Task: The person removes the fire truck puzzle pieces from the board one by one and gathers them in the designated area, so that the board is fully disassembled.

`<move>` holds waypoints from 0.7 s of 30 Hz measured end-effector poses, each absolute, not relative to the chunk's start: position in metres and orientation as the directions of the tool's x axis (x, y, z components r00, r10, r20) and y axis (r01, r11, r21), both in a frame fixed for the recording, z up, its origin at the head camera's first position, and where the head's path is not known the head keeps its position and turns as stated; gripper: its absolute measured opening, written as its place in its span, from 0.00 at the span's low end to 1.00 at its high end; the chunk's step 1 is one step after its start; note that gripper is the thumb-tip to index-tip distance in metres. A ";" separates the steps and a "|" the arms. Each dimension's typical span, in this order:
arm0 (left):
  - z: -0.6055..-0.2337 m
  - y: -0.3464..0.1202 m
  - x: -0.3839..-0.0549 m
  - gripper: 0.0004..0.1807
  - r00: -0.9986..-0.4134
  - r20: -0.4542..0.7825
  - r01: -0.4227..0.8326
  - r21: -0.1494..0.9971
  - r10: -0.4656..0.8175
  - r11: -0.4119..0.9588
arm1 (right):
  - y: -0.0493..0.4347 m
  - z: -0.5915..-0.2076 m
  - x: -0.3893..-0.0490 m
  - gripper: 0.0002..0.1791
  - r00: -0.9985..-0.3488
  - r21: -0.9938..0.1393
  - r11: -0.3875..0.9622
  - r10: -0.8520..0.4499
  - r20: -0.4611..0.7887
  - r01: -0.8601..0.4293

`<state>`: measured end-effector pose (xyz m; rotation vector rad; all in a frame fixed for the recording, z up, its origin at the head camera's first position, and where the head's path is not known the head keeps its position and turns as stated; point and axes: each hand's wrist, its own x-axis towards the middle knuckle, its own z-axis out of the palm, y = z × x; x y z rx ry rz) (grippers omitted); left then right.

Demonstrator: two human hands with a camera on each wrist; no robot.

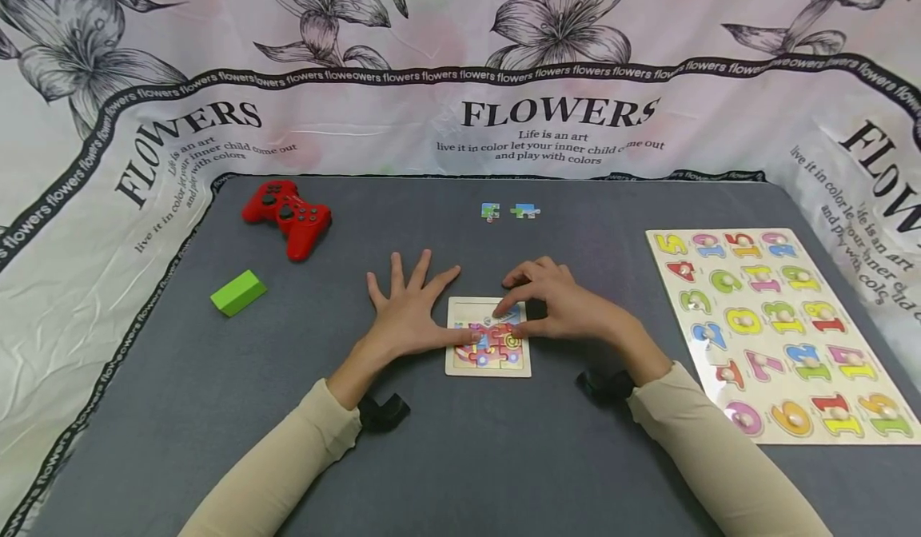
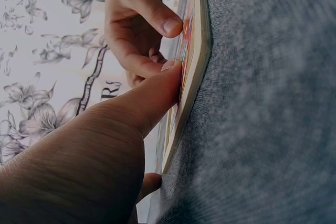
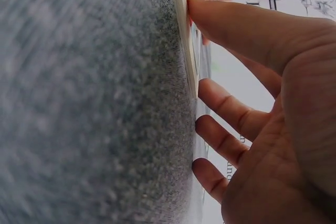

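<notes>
A small square jigsaw board (image 1: 489, 372) with a pale wooden rim lies in the middle of the table, partly filled with colourful pieces. My left hand (image 1: 410, 313) is spread wide at its left side, and its thumb (image 2: 163, 85) presses on the pieces. From the right, my right hand (image 1: 564, 305) reaches over the board with bent fingers. Its index finger and thumb (image 3: 226, 17) bracket a blue puzzle piece (image 1: 512, 316) low at the board's surface; the other fingertips stay near the board's edge. Two loose puzzle pieces (image 1: 490, 212) lie farther back.
At the back left lies a red game controller (image 1: 288, 216), with a green block (image 1: 238, 292) in front of it. A large number board (image 1: 727, 345) with knobbed pieces covers the right side, beside my right forearm. Flower-printed cloth (image 1: 360, 129) borders the table's back.
</notes>
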<state>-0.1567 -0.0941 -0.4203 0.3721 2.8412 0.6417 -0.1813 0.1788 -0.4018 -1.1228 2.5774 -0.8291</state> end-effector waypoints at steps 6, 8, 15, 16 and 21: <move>-0.421 -0.095 -0.157 0.59 -0.946 -0.142 0.202 0.449 0.292 0.871 | 0.179 -0.405 -0.181 0.16 -0.679 -0.556 0.547 -0.733 0.044 -0.626; -0.420 -0.095 -0.157 0.59 -0.945 -0.143 0.202 0.450 0.294 0.870 | 0.179 -0.405 -0.182 0.16 -0.679 -0.554 0.547 -0.733 0.045 -0.627; -0.420 -0.095 -0.157 0.59 -0.946 -0.147 0.195 0.455 0.290 0.869 | 0.178 -0.403 -0.181 0.15 -0.680 -0.564 0.546 -0.732 0.038 -0.620; -0.420 -0.095 -0.157 0.59 -0.946 -0.146 0.195 0.455 0.289 0.869 | 0.178 -0.403 -0.181 0.15 -0.681 -0.566 0.546 -0.732 0.037 -0.618; -0.421 -0.094 -0.157 0.59 -0.947 -0.143 0.197 0.455 0.289 0.868 | 0.177 -0.402 -0.181 0.15 -0.682 -0.570 0.548 -0.731 0.030 -0.612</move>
